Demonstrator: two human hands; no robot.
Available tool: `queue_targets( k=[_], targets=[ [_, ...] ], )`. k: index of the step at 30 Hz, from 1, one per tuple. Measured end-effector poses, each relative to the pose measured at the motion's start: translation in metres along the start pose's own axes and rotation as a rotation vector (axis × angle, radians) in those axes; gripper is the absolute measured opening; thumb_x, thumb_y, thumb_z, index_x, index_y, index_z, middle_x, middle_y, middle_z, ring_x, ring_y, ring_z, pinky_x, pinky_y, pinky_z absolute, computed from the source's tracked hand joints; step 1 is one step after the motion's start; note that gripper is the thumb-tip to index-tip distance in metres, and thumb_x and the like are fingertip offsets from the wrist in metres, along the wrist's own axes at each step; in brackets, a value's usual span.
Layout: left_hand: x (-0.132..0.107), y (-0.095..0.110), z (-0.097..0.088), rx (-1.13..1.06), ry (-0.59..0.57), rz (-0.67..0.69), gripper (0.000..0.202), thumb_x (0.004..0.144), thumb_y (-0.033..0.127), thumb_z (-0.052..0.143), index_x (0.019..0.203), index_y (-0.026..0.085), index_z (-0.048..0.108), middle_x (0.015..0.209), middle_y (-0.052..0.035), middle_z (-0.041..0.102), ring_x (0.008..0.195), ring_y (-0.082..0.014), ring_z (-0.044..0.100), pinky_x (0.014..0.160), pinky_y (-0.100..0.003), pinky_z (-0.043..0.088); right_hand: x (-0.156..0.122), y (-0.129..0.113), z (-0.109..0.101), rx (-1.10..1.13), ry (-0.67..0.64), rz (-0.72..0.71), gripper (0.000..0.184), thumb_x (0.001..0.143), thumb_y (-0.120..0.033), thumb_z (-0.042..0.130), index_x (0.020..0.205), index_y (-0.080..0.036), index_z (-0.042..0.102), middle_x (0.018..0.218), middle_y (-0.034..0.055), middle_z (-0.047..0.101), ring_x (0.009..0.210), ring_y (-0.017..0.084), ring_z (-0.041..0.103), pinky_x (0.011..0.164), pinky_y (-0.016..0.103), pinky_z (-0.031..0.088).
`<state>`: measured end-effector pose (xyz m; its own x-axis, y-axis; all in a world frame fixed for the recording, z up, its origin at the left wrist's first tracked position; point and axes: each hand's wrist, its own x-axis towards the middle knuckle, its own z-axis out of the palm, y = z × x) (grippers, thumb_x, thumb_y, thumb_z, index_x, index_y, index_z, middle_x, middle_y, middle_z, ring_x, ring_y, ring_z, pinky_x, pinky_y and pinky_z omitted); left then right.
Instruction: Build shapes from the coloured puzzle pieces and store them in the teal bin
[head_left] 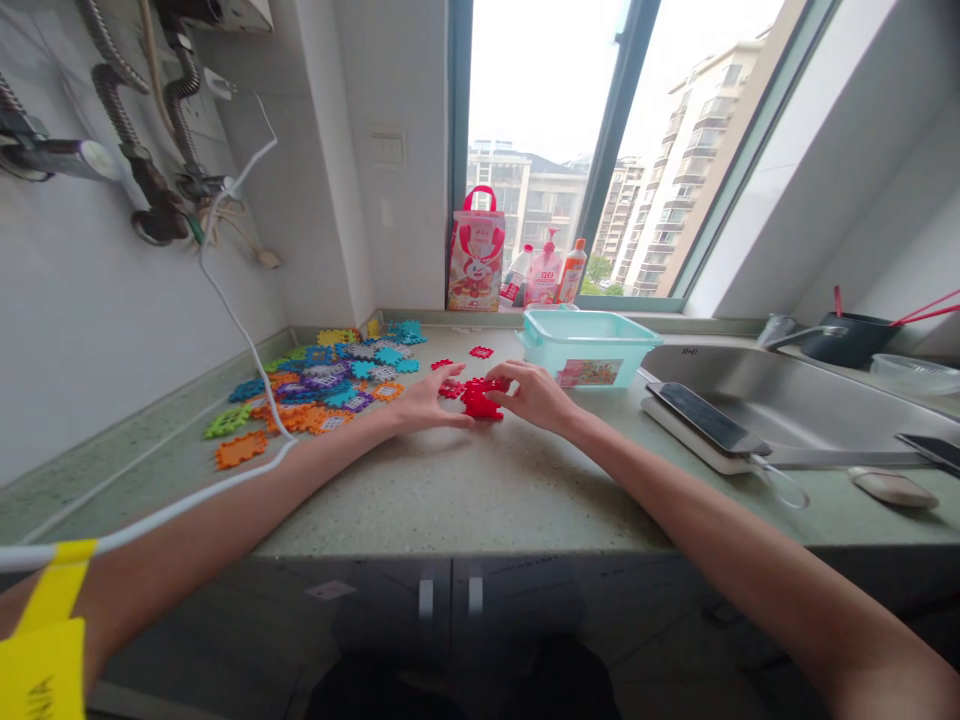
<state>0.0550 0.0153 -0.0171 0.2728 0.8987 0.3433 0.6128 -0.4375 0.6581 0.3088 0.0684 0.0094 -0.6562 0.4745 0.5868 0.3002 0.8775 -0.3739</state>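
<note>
Spanning the frame: speckled green countertop (pixel 465 490) below a city-view window (pixel 555 150), steel sink (pixel 795 400) at right. Teal tub (pixel 585 350) just behind the hands. Heap of coloured snap tiles (pixel 322 385), left. Left hand (pixel 427 400) and right hand (pixel 536 395), fingers curled, both pinching a red tile cluster (pixel 480 397) resting on the counter between them. Risk: uneven pressure may pop the joints; the white cable (pixel 225 480) by the left forearm may drag tiles.

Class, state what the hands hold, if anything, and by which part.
Both hold the red tile cluster: left hand on its left edge, right hand on its right.
</note>
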Motion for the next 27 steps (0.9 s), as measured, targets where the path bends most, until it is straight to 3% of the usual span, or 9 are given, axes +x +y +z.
queue_targets(
  k=[2,3,5,7,9,11,16,23,27],
  targets=[
    [0.004,0.002,0.001,0.091,-0.060,-0.052,0.125,0.055,0.061,0.097,0.159,0.018,0.045,0.163,-0.0234,0.046,0.142,-0.0397,0.055,0.115,-0.049,0.047,-0.001,0.001,0.001,-0.003,0.013,-0.011,0.013,0.093,-0.022,0.072,0.104,-0.021,0.077,0.102,0.0056,0.073,0.082,0.016,0.067,0.075,0.027,0.054],
    [0.006,0.005,0.002,0.141,-0.077,-0.063,0.124,0.054,0.062,0.097,0.158,0.017,0.047,0.162,-0.0225,0.048,0.144,-0.0409,0.052,0.116,-0.049,0.045,-0.001,0.002,0.002,-0.005,0.019,-0.018,0.013,0.093,-0.023,0.072,0.105,-0.022,0.077,0.109,0.0071,0.073,0.086,0.017,0.069,0.076,0.029,0.055],
    [0.008,0.013,0.002,0.182,-0.086,-0.042,0.105,0.062,0.062,0.092,0.150,0.017,0.057,0.150,-0.0180,0.061,0.136,-0.0383,0.060,0.112,-0.045,0.048,-0.001,0.002,0.002,-0.010,0.019,-0.030,0.014,0.093,-0.022,0.071,0.106,-0.023,0.077,0.123,0.0096,0.072,0.096,0.020,0.071,0.080,0.032,0.058],
    [0.007,0.021,0.002,0.185,-0.080,0.016,0.074,0.076,0.058,0.084,0.136,0.019,0.067,0.128,-0.0113,0.074,0.116,-0.0312,0.070,0.099,-0.038,0.053,-0.001,0.003,0.002,-0.009,-0.006,-0.039,0.017,0.092,-0.020,0.072,0.108,-0.024,0.076,0.125,0.0090,0.073,0.103,0.022,0.072,0.085,0.034,0.060],
    [0.004,0.025,0.002,0.212,-0.057,0.073,0.052,0.082,0.054,0.079,0.122,0.020,0.073,0.110,-0.0067,0.078,0.099,-0.0263,0.073,0.089,-0.034,0.053,-0.001,0.004,0.003,-0.006,-0.044,-0.031,0.022,0.090,-0.017,0.072,0.111,-0.025,0.075,0.115,0.0064,0.076,0.102,0.022,0.072,0.087,0.036,0.060],
    [0.002,0.026,0.002,0.235,-0.036,0.111,0.045,0.083,0.053,0.079,0.115,0.021,0.074,0.103,-0.0049,0.078,0.093,-0.0244,0.072,0.085,-0.033,0.052,-0.001,0.005,0.003,-0.015,-0.064,-0.006,0.028,0.089,-0.016,0.072,0.116,-0.025,0.074,0.112,0.0055,0.078,0.100,0.023,0.073,0.087,0.037,0.060],
    [0.000,0.023,0.003,0.203,-0.025,0.175,0.055,0.084,0.053,0.081,0.128,0.022,0.072,0.111,-0.0047,0.078,0.097,-0.0238,0.073,0.087,-0.033,0.052,-0.001,0.006,0.003,-0.078,-0.089,0.019,0.048,0.088,-0.021,0.075,0.137,-0.022,0.069,0.128,0.0125,0.075,0.111,0.028,0.072,0.095,0.043,0.059],
    [-0.001,0.024,0.003,0.216,-0.008,0.179,0.060,0.082,0.057,0.083,0.132,0.025,0.073,0.111,-0.0038,0.079,0.098,-0.0238,0.073,0.088,-0.033,0.053,0.000,-0.001,-0.002,-0.154,-0.085,-0.174,0.036,0.090,-0.015,0.072,0.124,-0.023,0.077,0.119,0.0110,0.077,0.112,0.029,0.068,0.102,0.046,0.056],
    [-0.002,0.022,0.004,0.229,-0.001,0.202,0.063,0.083,0.055,0.082,0.138,0.026,0.070,0.112,-0.0034,0.079,0.097,-0.0235,0.073,0.089,-0.033,0.052,0.000,-0.003,-0.003,-0.142,-0.101,-0.133,0.038,0.088,-0.014,0.074,0.124,-0.024,0.077,0.117,0.0103,0.076,0.110,0.028,0.068,0.101,0.044,0.055]
  ],
)
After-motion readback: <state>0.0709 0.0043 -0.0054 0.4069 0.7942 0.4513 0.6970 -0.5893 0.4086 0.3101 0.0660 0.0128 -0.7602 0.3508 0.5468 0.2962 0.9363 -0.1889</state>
